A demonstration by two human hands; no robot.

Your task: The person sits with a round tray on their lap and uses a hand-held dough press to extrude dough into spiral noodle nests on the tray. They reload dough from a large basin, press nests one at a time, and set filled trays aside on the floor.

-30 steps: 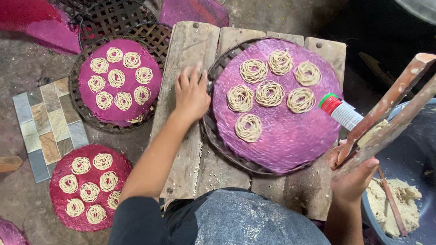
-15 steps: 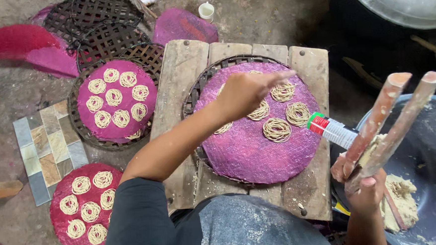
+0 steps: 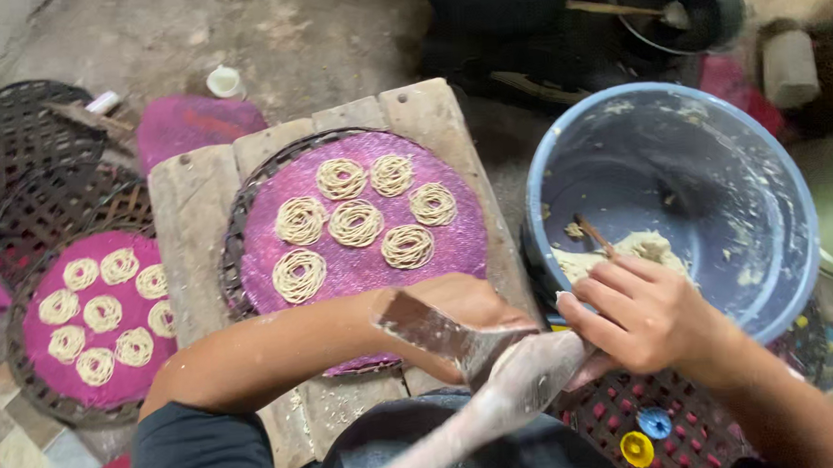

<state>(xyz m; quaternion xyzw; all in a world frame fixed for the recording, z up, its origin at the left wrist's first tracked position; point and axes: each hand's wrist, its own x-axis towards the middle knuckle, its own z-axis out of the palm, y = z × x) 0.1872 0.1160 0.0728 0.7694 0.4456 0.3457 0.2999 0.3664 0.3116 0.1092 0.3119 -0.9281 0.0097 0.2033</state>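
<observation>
My left hand (image 3: 473, 307) reaches across my lap and grips a two-handled wooden press (image 3: 460, 341) dusted with flour. My right hand (image 3: 644, 317) curls around the press's far end, right beside the rim of a blue bucket (image 3: 795, 205). Pale dough (image 3: 650, 245) and a small stick (image 3: 592, 234) lie inside the bucket. Just beyond my hands, a round woven tray with a purple mat (image 3: 436, 252) sits on a wooden board (image 3: 188, 227). Several coiled noodle nests (image 3: 354, 223) lie on the mat.
A second purple-lined tray with noodle coils (image 3: 38, 349) lies on the floor at left, with empty dark woven trays (image 3: 22, 141) behind it. A dark pot with a spoon (image 3: 680, 2) stands at the back. A red crate (image 3: 654, 421) sits under my right arm.
My left hand left the tray and came back to the press. The press dropped from upright over the bucket down to my lap. The view swung right toward the bucket.
</observation>
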